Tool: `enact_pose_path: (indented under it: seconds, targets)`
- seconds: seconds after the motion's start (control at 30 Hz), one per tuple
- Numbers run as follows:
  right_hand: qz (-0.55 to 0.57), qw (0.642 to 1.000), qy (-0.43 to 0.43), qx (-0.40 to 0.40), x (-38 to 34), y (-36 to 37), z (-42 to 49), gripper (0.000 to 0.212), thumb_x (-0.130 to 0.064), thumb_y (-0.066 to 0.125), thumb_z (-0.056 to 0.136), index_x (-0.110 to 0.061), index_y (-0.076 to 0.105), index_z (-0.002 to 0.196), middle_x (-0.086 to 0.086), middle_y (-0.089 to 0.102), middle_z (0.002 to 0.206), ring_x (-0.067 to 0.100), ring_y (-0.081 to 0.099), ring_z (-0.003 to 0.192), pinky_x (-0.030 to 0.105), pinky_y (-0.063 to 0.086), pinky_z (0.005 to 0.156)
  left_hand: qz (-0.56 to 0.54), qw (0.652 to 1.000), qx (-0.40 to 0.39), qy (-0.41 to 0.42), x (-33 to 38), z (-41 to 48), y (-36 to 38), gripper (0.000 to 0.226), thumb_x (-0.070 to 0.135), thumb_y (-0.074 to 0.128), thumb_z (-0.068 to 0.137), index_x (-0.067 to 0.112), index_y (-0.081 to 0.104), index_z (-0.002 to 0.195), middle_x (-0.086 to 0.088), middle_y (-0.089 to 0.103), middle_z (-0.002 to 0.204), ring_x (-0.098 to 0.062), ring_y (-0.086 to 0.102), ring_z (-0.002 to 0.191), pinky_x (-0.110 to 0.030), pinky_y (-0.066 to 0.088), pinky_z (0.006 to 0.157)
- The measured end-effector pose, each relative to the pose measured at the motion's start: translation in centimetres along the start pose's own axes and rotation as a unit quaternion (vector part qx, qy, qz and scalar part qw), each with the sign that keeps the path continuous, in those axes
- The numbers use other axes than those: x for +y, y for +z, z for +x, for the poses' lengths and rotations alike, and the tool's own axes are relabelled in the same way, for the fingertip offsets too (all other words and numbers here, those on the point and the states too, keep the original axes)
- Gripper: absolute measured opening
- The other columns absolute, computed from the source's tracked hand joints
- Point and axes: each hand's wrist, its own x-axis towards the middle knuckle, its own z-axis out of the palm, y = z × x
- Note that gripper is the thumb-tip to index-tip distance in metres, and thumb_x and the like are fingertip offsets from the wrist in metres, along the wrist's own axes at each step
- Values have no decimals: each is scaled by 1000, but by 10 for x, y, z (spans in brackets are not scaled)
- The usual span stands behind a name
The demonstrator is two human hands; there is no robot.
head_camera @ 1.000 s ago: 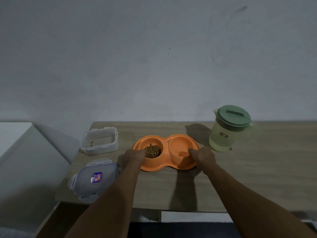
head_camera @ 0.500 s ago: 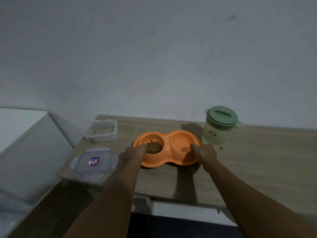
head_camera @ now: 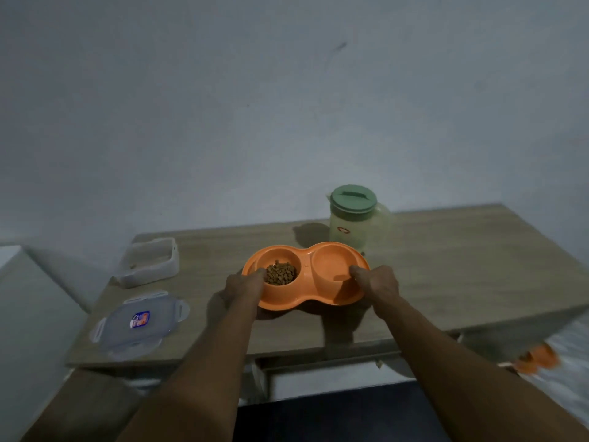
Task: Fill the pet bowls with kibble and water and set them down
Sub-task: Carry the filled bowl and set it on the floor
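Observation:
An orange double pet bowl hangs just above the wooden table, casting a shadow beneath it. Its left cup holds brown kibble; the right cup looks orange inside, and I cannot tell whether it holds water. My left hand grips the bowl's left rim, thumb inside the edge. My right hand grips the right rim the same way. Behind the bowl stands a pale green pitcher with a darker green lid.
A clear plastic container, almost empty, sits at the table's back left. Its lid with a sticker lies near the front left corner. Something orange shows on the floor at the right, blurred. A wall rises close behind the table.
Both hands have lifted the double bowl off the table and drawn it slightly toward me. The view has tilted and pulled back, showing more of the table's front edge.

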Motion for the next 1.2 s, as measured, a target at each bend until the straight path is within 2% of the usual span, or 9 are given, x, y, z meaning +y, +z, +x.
enact_pose_path:
  seconds: [0.1,0.3,0.53,0.67,0.77,0.9,1.0,1.1,1.2]
  targets:
    - [26,999,20,32,9,-11,-14,55,-39,72,80,4,61,111,23,66,111,40,65,98,50,55,88,20,999,-25,31,6,0,3,55,43,69,75,6,66,116,-18,66,112,-36,62,102,-42,54,86]
    - [83,988,47,125,42,-35,-68,57,-38,72,80,7,61,114,24,67,109,40,66,96,48,56,87,64,987,-105,101,8,-19,4,54,39,70,78,2,65,116,-19,65,114,-34,63,100,-38,50,74]
    - [135,964,105,205,97,-76,-136,54,-31,72,81,7,59,117,24,66,111,39,65,102,44,55,86,132,958,-208,148,-14,-66,17,57,45,70,70,5,67,110,-18,64,111,-34,62,98,-44,55,85]
    - [140,944,146,262,134,-108,-171,59,-40,72,76,1,59,116,21,67,111,39,64,103,47,54,91,154,935,-270,168,-28,-107,33,58,43,71,74,2,65,115,-19,65,114,-36,63,100,-44,56,84]
    - [158,927,171,293,157,-132,-194,51,-39,71,79,1,61,108,21,66,106,39,64,101,42,53,83,164,922,-300,180,-38,-139,47,60,40,73,74,1,63,119,-21,65,116,-37,63,102,-44,56,85]
    - [202,896,197,344,196,-171,-220,41,-35,72,78,-3,53,92,17,59,96,40,63,100,49,55,87,182,900,-344,194,-57,-194,72,63,41,74,72,2,61,120,-21,63,118,-38,63,103,-46,56,87]
    - [213,876,216,374,225,-199,-235,42,-35,73,76,-4,52,97,17,58,100,41,62,101,51,56,86,202,874,-390,207,-69,-234,92,66,47,74,68,4,64,118,-19,67,114,-37,65,101,-41,56,83]
    - [229,858,230,397,254,-229,-247,43,-34,72,77,-3,54,100,20,60,108,41,60,103,52,55,87,204,859,-420,211,-83,-269,122,82,55,72,48,5,66,113,-17,69,110,-36,67,97,-42,57,81]
    - [240,843,242,416,289,-269,-255,50,-37,72,76,-2,58,108,20,62,110,40,61,102,52,56,87,218,841,-439,231,-101,-313,157,72,50,74,58,2,67,112,-19,69,110,-36,67,98,-44,58,84]
